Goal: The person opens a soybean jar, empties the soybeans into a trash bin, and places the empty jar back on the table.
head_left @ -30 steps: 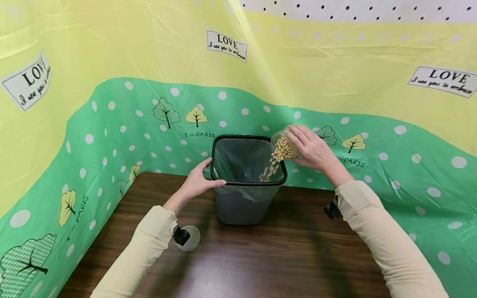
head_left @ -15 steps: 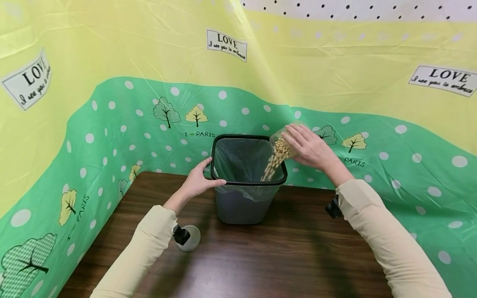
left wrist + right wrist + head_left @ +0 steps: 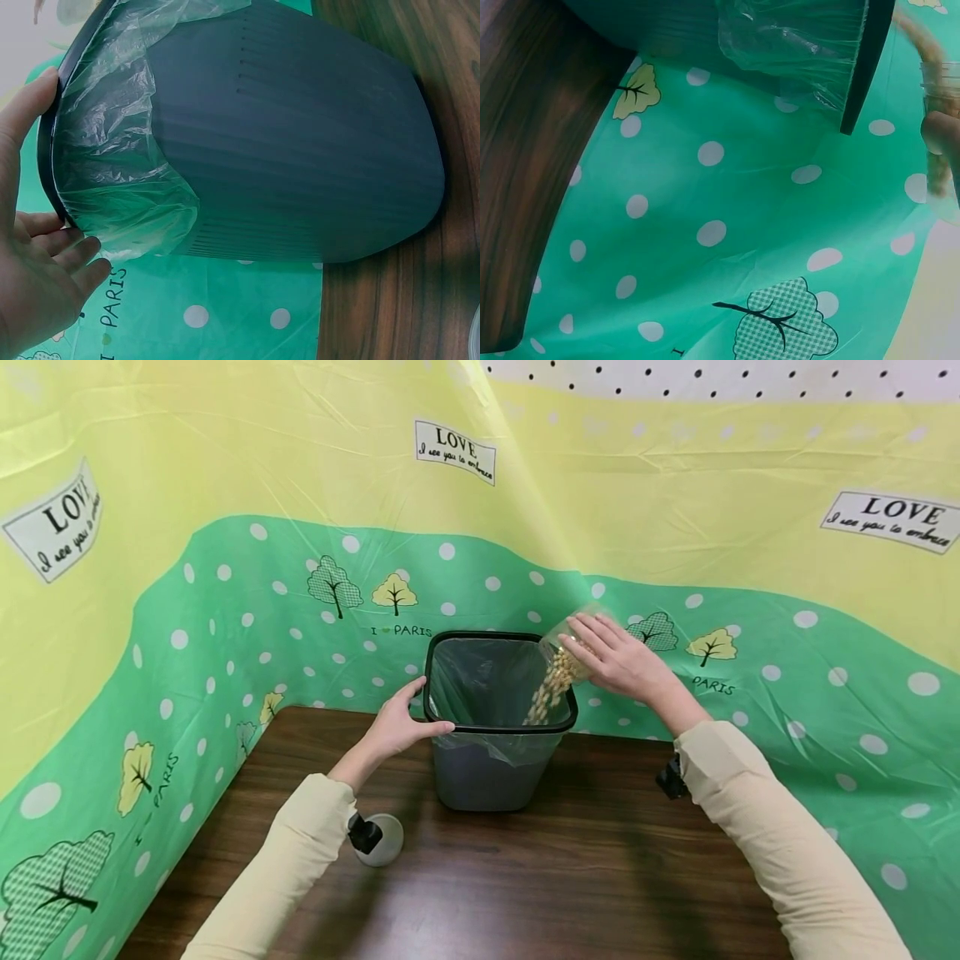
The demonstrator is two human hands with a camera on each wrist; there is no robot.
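Observation:
A grey trash can [image 3: 491,781] with a black rim and a clear plastic liner [image 3: 510,749] stands at the back of the table. My left hand [image 3: 397,722] holds its near left corner, the thumb [image 3: 36,101] laid against the rim and the fingers round the side. Over the right rim, my right hand [image 3: 618,660] grips a clear plastic jar [image 3: 551,639], tipped mouth down to the left. Soybeans [image 3: 553,683] stream out of it into the lined can. In the right wrist view the jar [image 3: 941,79] is partly cut off at the edge.
On the dark wooden table [image 3: 495,893] a pale round lid-like disc [image 3: 384,842] lies by my left wrist, partly covered by the black wrist camera [image 3: 364,833]. A green and yellow printed sheet [image 3: 300,652] hangs close behind the can and along the left side.
My right hand has tipped the jar further over, and fewer soybeans show inside it as they pour. The left hand and the trash can stay where they were.

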